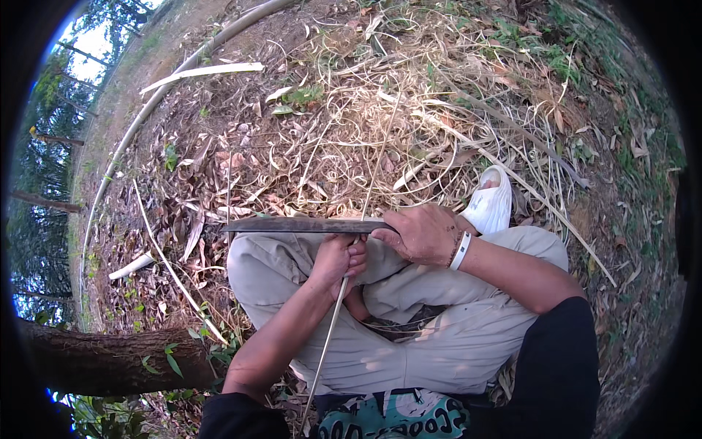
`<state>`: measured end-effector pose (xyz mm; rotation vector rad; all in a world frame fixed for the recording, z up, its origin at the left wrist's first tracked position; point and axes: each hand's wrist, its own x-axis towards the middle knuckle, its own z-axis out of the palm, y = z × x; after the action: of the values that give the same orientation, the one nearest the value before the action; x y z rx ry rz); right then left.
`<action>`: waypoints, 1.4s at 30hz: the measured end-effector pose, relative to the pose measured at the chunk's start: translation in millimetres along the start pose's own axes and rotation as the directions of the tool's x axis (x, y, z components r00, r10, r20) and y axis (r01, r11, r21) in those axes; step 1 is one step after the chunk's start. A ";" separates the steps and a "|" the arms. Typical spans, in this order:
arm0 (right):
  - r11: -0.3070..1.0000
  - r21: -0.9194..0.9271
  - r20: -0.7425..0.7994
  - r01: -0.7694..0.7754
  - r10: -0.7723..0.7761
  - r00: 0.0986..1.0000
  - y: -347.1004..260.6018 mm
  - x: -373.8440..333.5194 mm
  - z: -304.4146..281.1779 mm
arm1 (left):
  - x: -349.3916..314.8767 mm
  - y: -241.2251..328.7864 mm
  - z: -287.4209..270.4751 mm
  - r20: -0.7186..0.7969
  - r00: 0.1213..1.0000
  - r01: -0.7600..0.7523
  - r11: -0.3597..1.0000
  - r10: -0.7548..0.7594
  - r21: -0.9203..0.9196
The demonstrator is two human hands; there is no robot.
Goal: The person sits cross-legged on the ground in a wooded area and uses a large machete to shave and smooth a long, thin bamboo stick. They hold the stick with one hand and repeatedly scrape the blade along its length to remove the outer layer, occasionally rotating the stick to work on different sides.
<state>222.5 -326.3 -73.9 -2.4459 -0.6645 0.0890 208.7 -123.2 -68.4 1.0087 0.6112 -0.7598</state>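
A long thin pale strip of bamboo or cane [328, 338] runs up from my lap through my left hand [342, 260], whose fingers are closed round it. My right hand [428, 233] grips the end of a long dark knife [296, 225], its blade lying level across the strip and pointing left. Just above my left fist the blade crosses the strip. Whether the edge cuts into it I cannot tell. The knife's handle is mostly hidden under my right hand. Both hands work over my crossed legs in pale trousers [395, 351].
Curled pale shavings [358, 117] and dry leaves cover the ground ahead. A long pole [139, 121] curves along the left, with a pale split piece [212, 72] across it. A thick log [121, 360] lies at lower left. My foot wears a white shoe [491, 208].
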 end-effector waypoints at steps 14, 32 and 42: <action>1.000 -0.017 -0.001 -0.017 0.017 1.000 18.0 13.8 5.8 | 9.2 4.2 -3.8 0.051 0.996 -0.069 0.997 0.071 -0.042; 1.000 -0.015 -0.025 -0.023 0.022 0.999 29.1 19.2 0.3 | 14.3 1.4 -7.1 0.109 0.991 -0.072 0.997 0.072 0.002; 0.995 -0.037 0.003 -0.093 0.093 0.996 36.0 30.1 9.7 | 13.5 14.2 -6.9 0.163 0.986 -0.008 0.999 0.015 -0.045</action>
<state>262.6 -331.8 -99.6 -2.5127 -0.5588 0.1206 227.3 -116.0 -74.1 0.8983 0.4778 -0.8066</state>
